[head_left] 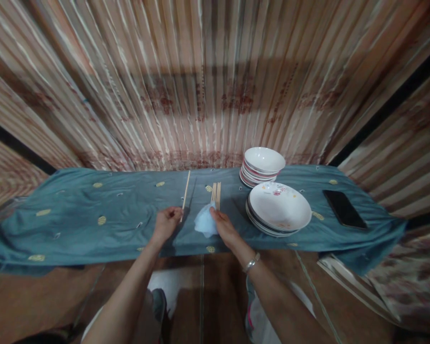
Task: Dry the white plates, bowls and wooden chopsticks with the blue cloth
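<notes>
My left hand (pixel 167 222) pinches a single wooden chopstick (pixel 187 191) near its lower end; the stick points up and away over the cloth. In my right hand (pixel 223 226) is a bunched light blue cloth (pixel 206 221), gripped between thumb and fingers. Just beyond that cloth lie several more chopsticks (pixel 216 192) side by side, their near ends hidden behind the cloth and hand. I cannot tell whether the right hand touches them.
Right of my hands stands a stack of wide floral plates (pixel 281 206), with a stack of smaller white bowls (pixel 264 160) behind it. A black phone (pixel 344 209) lies farther right. A green patterned tablecloth (pixel 75 205) covers the narrow table; a striped curtain (pixel 215 86) hangs behind.
</notes>
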The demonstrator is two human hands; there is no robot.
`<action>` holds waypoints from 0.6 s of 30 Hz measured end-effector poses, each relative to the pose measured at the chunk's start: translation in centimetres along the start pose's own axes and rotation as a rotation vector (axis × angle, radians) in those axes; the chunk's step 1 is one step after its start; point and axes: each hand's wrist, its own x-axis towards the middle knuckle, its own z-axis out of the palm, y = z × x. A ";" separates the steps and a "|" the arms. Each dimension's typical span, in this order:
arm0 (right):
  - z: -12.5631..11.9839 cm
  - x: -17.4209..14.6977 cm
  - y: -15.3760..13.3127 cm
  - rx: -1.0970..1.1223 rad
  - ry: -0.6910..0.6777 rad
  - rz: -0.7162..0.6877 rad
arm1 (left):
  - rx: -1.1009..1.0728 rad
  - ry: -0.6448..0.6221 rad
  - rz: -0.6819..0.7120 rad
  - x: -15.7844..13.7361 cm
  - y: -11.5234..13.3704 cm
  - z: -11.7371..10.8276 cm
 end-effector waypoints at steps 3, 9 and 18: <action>1.3 -0.4 0.0 0.031 -0.072 -0.012 | -0.118 -0.111 0.030 -2.3 1.2 0.9; 3.5 -1.1 0.8 0.151 -0.159 0.041 | -0.265 -0.308 0.006 -5.4 2.5 2.0; 1.8 0.1 -2.0 0.286 0.015 -0.008 | -0.361 -0.451 -0.092 -7.6 2.1 3.1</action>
